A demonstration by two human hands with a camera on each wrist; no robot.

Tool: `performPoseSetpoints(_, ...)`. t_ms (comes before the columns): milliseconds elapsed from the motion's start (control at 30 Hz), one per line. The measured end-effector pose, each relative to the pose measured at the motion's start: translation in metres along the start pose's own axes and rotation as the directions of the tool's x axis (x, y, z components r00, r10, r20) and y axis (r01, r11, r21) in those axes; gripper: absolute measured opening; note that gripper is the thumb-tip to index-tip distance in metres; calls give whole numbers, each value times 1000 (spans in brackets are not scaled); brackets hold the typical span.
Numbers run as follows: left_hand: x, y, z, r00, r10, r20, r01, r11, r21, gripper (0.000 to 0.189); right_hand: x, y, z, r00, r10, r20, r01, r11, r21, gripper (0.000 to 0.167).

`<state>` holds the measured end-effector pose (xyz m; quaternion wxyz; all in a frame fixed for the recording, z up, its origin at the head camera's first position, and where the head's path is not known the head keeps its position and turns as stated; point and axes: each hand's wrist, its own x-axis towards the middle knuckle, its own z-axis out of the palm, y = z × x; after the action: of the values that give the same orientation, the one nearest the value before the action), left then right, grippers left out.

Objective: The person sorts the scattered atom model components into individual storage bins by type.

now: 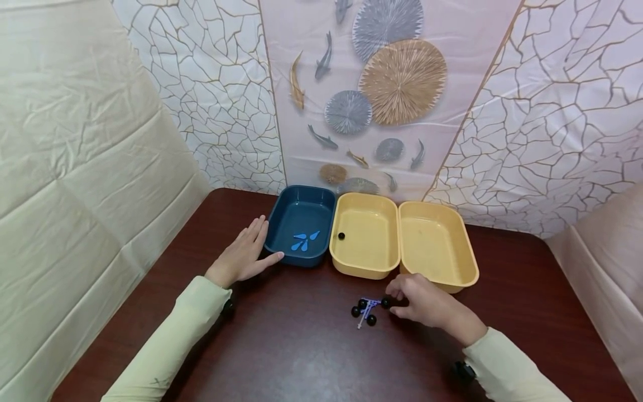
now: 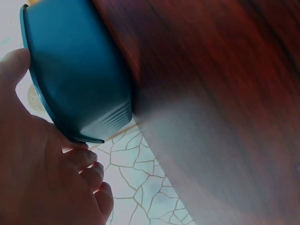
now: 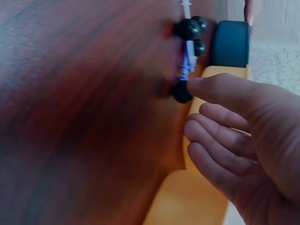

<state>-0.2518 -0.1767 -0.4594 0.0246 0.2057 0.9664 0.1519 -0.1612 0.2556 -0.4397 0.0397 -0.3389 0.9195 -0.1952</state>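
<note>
Resting the straight-fingered left hand (image 1: 243, 254) on the blue tray (image 1: 306, 260) without gripping! With right hand (image 1: 424, 300) half-curled by the purple frame (image 1: 368, 307) on the bench (image 1: 281, 335), cannot tell if pinching a black ball (image 1: 385, 302).

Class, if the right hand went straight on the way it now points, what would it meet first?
Probably the nearest black ball on the small purple frame; the right hand may be touching it, as depth is unclear.
</note>
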Motion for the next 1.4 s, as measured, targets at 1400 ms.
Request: performPoseSetpoints(1400,-1,-1,1,1000,-3,-2,3,1000,-9,101,33,-6,-45,967,-33,-253,21,999,-48,22)
